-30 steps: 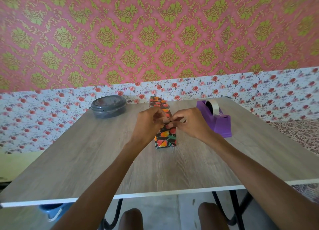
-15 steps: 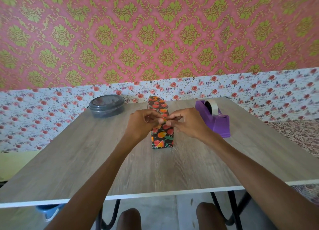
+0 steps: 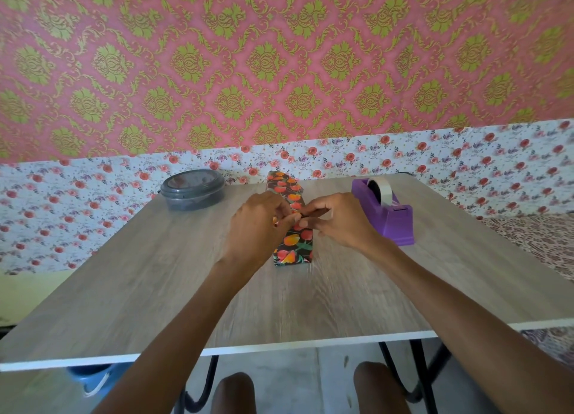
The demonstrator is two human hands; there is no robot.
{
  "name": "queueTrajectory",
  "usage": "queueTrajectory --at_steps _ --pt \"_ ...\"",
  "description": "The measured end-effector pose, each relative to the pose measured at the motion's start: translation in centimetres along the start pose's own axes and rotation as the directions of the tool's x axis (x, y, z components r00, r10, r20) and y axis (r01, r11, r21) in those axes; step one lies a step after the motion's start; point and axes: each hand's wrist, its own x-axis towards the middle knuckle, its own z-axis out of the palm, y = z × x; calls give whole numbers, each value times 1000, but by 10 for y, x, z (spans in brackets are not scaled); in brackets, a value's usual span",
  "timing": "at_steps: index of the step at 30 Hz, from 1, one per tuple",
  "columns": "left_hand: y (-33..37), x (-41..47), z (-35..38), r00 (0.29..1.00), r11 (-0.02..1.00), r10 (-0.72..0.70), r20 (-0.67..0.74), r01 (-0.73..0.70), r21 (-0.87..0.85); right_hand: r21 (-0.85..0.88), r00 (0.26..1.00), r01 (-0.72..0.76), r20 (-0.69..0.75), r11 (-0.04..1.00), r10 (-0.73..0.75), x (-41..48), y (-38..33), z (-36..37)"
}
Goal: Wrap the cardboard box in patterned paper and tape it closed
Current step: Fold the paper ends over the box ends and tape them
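1. The box (image 3: 293, 249) sits roughly mid-table, a bit toward the far side. It's fully covered in the patterned paper (image 3: 287, 185), which is dark with orange and red fruit-looking shapes.
2. Its long axis runs straight away from the person. One short end faces the camera and the other points at the wall.
3. The near end face is closed up, and you can see the paper folded into triangular flaps low down on it.
4. At the far end the paper looks like it pokes up a little past the top. It's too small to say how it's folded.
5. The left hand (image 3: 261, 224) comes in from the left side of the box with its fingers curled. The fingertips pinch at the paper on the top.
6. The right hand (image 3: 338, 221) does the same from the right side, forefinger and thumb pinching right where the left fingertips are.
7. The hands cover the middle of the top, so any seam there is hidden. Honestly can't tell if there's a bit of tape between the fingers.
8. A purple tape dispenser (image 3: 385, 218) with a pale tape roll (image 3: 381, 190) stands just right of the right hand, apart from the box.
9. A grey lidded tub (image 3: 192, 190) sits at the far left of the wood-look table (image 3: 139, 283). Its contents are too dark to make out.
10. Under the near table edge two knees show, cut off by the frame, plus something blue (image 3: 93, 378) on the floor at left, mostly hidden.
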Motion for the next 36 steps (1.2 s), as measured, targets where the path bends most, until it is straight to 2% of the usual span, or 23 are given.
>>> queueTrajectory --at_steps 2,6,12,18,23,26,29,33,36 --pt "3 1 -1 1000 999 -21 -16 22 48 -31 1000 3 -6 1000 -3 1 -1 1" --pt "4 6 -1 991 992 -119 54 121 -33 -99 1000 11 -26 995 -13 3 -2 2" --pt "1 12 -4 984 992 -48 174 66 -103 -112 1000 -13 -26 994 10 5 -5 1" --pt "2 14 -1 983 984 -135 125 148 -95 -131 999 -35 -22 991 33 6 -10 1" --pt "1 14 -1 976 963 -178 124 199 -184 -114 999 -45 -17 992 43 4 -12 1" --pt "-5 11 2 960 914 -242 142 275 -298 -96 999 -32 -19 995 31 3 -14 0" --pt "-10 7 6 933 809 -288 217 358 -467 -59 999 -43 11 997 44 3 -13 -1" --pt "-11 4 6 922 716 -292 254 387 -580 -17 998 -54 39 998 55 4 -12 -4" --pt "-10 3 6 931 696 -288 225 365 -619 -29 997 -71 41 997 72 6 -13 -6"
